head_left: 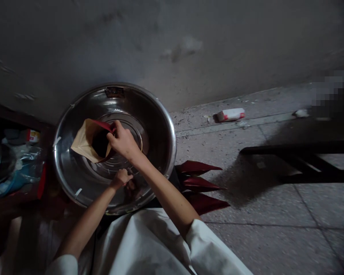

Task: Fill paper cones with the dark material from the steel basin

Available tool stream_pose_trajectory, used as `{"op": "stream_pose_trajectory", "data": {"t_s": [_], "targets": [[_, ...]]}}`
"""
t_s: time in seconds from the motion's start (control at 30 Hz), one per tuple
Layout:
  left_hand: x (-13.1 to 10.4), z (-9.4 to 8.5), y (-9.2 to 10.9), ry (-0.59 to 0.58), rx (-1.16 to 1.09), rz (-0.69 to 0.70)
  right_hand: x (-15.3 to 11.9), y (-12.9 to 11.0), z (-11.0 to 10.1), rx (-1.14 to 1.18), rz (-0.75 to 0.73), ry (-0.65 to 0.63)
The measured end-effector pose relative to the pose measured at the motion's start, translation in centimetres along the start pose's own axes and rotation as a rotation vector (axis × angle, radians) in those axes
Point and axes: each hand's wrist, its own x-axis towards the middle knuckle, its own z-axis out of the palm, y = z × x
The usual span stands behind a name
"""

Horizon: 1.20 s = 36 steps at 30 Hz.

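Observation:
My right hand (122,140) pinches the edge of an open bag (84,143), tan on one side and dark red on another, with a dark opening. The bag is tilted above a wide, shiny steel basin (70,168). Lower down, over the near side of the basin, is my left hand (122,178). Its fingers are curled closed, and what they hold, if anything, is hidden. Just right of the basin, several dark red pointed pieces (202,183) stick out side by side; their other ends are out of sight.
A grey wall (132,38) rises behind the basin. On the tiled floor (246,236) lies a white and red carton (231,114). A dark metal frame (312,147) reaches in from the right. Plastic bags and containers (20,172) crowd the left side.

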Motion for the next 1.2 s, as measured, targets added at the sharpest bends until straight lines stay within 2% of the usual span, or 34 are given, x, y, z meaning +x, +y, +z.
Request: {"op": "stream_pose_trajectory", "data": {"t_s": [0.2, 0.3, 0.37, 0.43, 0.53, 0.6, 0.63, 0.7, 0.77, 0.83, 0.9, 1.0, 1.1, 1.2], "targets": [[-0.4, 0.7, 1.1, 0.097, -0.007, 0.04, 0.0, 0.0, 0.0, -0.008, -0.014, -0.002], [-1.4, 0.1, 1.2, 0.123, -0.034, 0.06, -0.1, -0.1, -0.1, -0.012, -0.011, 0.003], [-2.8, -0.9, 1.1, 0.146, -0.055, 0.057, -0.2, -0.1, -0.1, -0.012, -0.006, -0.004], [-5.5, -2.4, 0.9, 0.166, -0.072, 0.055, -0.3, -0.1, -0.1, -0.008, -0.004, -0.012], [-12.2, -5.9, 0.7, 0.205, -0.182, 0.121, -0.3, 0.0, -0.1, 0.001, -0.009, -0.013], [-17.2, -9.0, 1.0, 0.278, -0.475, 0.203, -0.2, 0.0, 0.0, 0.004, -0.01, -0.011], [-19.4, -10.8, 1.3, 0.367, -0.579, 0.233, -0.2, -0.1, 0.0, 0.005, -0.008, -0.012], [-22.1, -14.2, 2.0, 0.639, -0.691, 0.236, -0.2, -0.2, 0.0, -0.001, -0.003, -0.012], [-22.2, -17.3, 2.6, 0.909, -0.68, 0.276, -0.3, -0.4, 0.0, -0.012, -0.003, -0.011], [-20.3, -19.7, 2.7, 1.008, -0.574, 0.357, -0.4, -0.4, 0.0, -0.02, -0.001, -0.014], [-17.8, -21.1, 2.4, 1.006, -0.4, 0.416, -0.5, -0.4, 0.1, -0.022, 0.006, -0.017], [-15.0, -21.7, 1.6, 0.949, -0.168, 0.469, -0.5, -0.4, 0.2, -0.016, 0.012, -0.012], [-14.3, -21.5, 0.8, 0.852, -0.085, 0.523, -0.4, -0.6, 0.1, -0.017, 0.008, -0.006], [-14.4, -21.3, 0.6, 0.844, -0.107, 0.49, -0.3, -0.7, 0.1, -0.025, 0.002, -0.007]]}}
